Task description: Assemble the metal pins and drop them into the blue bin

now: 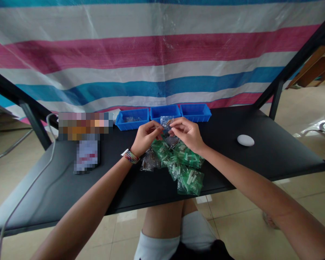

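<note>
Between my two hands a small clear plastic bag (166, 121) is held upright, with a few thin brownish pieces inside. My left hand (147, 135) pinches its left side, and a woven bracelet circles that wrist. On the other side my right hand (188, 133) has thumb and fingertips closed on the bag's right edge. Below the hands lies a heap of green plastic bags (189, 180) with pale stick-like pieces in them. Clear bags with dark contents (151, 160) rest at the heap's left, partly under my left wrist.
Three blue bins stand along the back: a left bin (132, 124) holding some clear bags, a middle bin (165, 110) and a right bin (195, 117). A white oval object (245, 140) lies at right on the black table (227, 162). Blurred-out items (85, 126) and a cable (44, 159) are at left.
</note>
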The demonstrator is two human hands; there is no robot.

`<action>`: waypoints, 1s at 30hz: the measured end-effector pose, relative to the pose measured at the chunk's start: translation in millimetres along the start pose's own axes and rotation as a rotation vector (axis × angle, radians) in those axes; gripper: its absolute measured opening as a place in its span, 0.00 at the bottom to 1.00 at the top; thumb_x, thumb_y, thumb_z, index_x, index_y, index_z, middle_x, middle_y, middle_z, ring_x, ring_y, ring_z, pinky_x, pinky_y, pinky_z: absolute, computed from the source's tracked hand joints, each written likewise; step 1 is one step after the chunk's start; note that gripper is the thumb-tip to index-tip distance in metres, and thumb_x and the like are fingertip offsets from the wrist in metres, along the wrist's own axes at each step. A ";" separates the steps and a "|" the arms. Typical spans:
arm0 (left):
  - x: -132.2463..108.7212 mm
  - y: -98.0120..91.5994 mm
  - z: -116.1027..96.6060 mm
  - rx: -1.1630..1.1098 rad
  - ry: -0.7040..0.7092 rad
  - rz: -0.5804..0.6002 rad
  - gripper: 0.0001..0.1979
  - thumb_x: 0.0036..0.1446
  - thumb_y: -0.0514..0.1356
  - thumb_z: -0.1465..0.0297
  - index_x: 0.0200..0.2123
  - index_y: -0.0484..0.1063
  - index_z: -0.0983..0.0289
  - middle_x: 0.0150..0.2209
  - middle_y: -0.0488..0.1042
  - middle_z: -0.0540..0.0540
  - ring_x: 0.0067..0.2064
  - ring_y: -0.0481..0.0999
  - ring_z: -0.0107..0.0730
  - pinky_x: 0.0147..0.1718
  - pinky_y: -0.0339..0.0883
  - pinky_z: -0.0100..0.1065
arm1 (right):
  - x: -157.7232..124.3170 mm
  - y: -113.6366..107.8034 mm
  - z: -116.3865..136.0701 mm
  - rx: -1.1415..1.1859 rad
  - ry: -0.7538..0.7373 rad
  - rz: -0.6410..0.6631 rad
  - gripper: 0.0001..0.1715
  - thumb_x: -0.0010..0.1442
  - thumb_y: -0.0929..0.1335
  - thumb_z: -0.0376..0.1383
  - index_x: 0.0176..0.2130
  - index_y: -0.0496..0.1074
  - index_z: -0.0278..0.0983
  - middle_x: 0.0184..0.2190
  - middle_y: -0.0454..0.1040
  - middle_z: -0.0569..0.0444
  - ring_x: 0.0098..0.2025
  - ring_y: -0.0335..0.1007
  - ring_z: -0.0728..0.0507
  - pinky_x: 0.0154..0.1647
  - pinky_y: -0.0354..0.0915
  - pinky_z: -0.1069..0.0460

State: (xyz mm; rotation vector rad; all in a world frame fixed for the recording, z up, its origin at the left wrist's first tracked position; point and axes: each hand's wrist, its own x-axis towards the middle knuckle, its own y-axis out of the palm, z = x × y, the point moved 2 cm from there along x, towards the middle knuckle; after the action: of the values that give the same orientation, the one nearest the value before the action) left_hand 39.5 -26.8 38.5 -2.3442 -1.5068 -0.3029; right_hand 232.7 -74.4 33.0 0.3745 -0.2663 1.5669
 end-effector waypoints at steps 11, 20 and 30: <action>13.9 -30.8 20.6 -0.181 0.019 -0.541 0.17 0.61 0.68 0.53 0.37 0.73 0.61 0.37 0.80 0.51 0.26 0.77 0.23 0.25 0.70 0.26 | -0.1 -1.9 2.9 -0.258 -0.119 0.066 0.05 0.65 0.70 0.36 0.39 0.78 0.40 0.43 0.79 0.50 0.43 0.79 0.41 0.45 0.76 0.44; 16.5 -41.4 24.5 -0.300 -0.099 -0.659 0.13 0.62 0.69 0.59 0.41 0.76 0.62 0.52 0.82 0.55 0.33 0.83 0.27 0.25 0.70 0.26 | -1.1 -2.8 -10.8 -0.787 -0.293 0.281 0.19 0.58 0.68 0.21 0.43 0.80 0.39 0.44 0.81 0.48 0.52 0.73 0.36 0.59 0.68 0.40; 14.8 -36.7 23.3 -0.262 -0.114 -0.550 0.09 0.59 0.64 0.62 0.35 0.72 0.62 0.39 0.80 0.52 0.27 0.78 0.24 0.22 0.67 0.25 | -2.5 -3.6 -17.6 -0.908 -0.368 0.310 0.15 0.58 0.71 0.22 0.41 0.80 0.38 0.41 0.77 0.47 0.50 0.68 0.36 0.56 0.68 0.40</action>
State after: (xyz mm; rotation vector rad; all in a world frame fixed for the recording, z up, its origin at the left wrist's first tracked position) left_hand 12.3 8.7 28.3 -2.1087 -2.2793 -0.5324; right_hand 235.0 -69.6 15.6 -0.1106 -1.3110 1.4931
